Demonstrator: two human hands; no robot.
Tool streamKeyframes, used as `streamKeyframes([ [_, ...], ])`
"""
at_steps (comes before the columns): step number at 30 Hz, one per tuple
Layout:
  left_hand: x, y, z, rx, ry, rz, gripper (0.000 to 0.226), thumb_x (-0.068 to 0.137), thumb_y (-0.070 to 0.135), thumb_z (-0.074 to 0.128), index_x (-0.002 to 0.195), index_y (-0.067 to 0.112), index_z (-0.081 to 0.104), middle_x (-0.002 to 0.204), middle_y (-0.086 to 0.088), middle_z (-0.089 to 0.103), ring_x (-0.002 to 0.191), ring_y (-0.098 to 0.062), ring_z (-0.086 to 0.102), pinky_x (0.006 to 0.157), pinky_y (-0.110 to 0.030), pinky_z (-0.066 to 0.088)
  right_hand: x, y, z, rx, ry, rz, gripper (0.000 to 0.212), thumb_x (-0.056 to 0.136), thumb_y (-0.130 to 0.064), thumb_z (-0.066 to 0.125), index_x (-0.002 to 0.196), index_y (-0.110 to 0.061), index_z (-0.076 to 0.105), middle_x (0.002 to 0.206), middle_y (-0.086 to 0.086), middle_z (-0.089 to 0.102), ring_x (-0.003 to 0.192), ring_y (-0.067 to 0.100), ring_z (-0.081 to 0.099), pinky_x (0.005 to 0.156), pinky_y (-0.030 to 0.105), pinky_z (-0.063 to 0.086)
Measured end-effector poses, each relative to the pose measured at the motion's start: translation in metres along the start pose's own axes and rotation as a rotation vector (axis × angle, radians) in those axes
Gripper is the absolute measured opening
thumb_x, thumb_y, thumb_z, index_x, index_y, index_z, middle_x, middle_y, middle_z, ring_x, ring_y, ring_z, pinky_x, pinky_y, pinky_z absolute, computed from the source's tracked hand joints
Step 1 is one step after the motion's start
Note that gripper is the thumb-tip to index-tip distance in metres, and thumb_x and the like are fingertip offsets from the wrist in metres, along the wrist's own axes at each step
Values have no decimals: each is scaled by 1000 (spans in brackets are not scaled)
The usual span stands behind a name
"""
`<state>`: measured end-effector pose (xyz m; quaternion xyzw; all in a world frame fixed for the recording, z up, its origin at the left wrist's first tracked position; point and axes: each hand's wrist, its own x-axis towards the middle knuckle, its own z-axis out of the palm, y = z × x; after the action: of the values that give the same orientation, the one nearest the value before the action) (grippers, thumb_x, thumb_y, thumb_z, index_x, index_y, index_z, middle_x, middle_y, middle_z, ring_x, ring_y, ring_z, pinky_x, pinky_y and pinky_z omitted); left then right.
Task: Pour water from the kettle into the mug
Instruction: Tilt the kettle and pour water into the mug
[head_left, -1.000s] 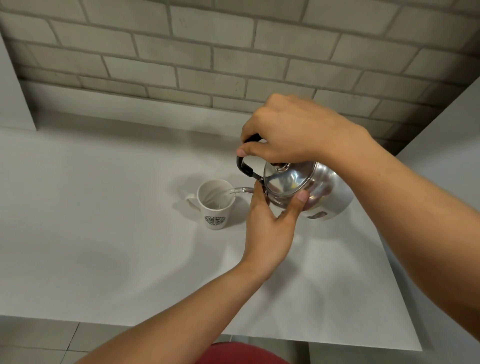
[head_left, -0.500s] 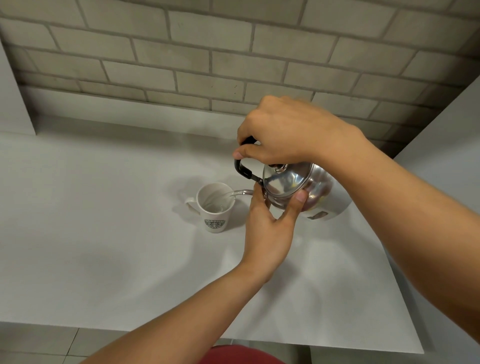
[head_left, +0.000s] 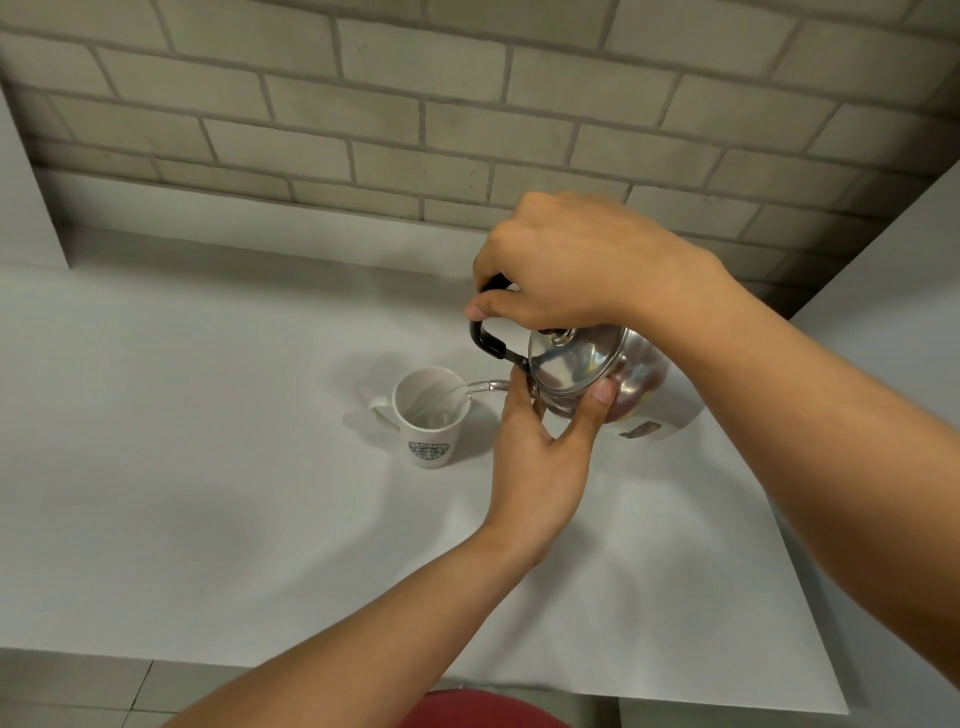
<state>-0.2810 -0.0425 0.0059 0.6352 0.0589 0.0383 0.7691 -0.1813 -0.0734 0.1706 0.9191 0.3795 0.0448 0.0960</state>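
Observation:
A shiny steel kettle (head_left: 631, 376) with a black handle is tilted to the left above the white table (head_left: 208, 493). My right hand (head_left: 576, 270) grips the handle from above. My left hand (head_left: 540, 452) reaches up from below, its thumb and fingers pressed against the lid's rim and the kettle's body. A thin stream of water runs from the spout into a white mug (head_left: 428, 421) with a green logo. The mug stands upright on the table just left of the kettle, handle pointing left.
A grey brick wall (head_left: 415, 114) runs along the back of the table. White panels stand at the far left (head_left: 26, 208) and the right (head_left: 914, 291). The table's front edge is near me, with tiled floor (head_left: 78, 691) and something red (head_left: 483, 712) below.
Water keeps flowing into the mug. Both hands and the kettle have barely shifted; the view has drifted slightly.

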Motion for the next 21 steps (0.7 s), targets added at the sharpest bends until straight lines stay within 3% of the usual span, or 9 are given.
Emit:
streamKeyframes([
  [14, 0, 1, 2, -25, -6, -15, 58, 90, 53, 76, 143, 37, 57, 138, 21, 73, 130, 6, 65, 117, -39, 50, 0, -1, -1, 12, -2, -25, 36, 97, -57, 59, 102, -27, 78, 67, -9, 37, 74, 30, 53, 50, 29, 27],
  [21, -3, 3, 1, -45, -22, -25, 58, 93, 52, 76, 144, 36, 56, 139, 18, 74, 133, 0, 66, 119, -44, 49, 0, -4, -1, 23, 3, -26, 35, 96, -57, 60, 106, -28, 76, 69, -10, 29, 77, 30, 48, 55, 31, 28],
])
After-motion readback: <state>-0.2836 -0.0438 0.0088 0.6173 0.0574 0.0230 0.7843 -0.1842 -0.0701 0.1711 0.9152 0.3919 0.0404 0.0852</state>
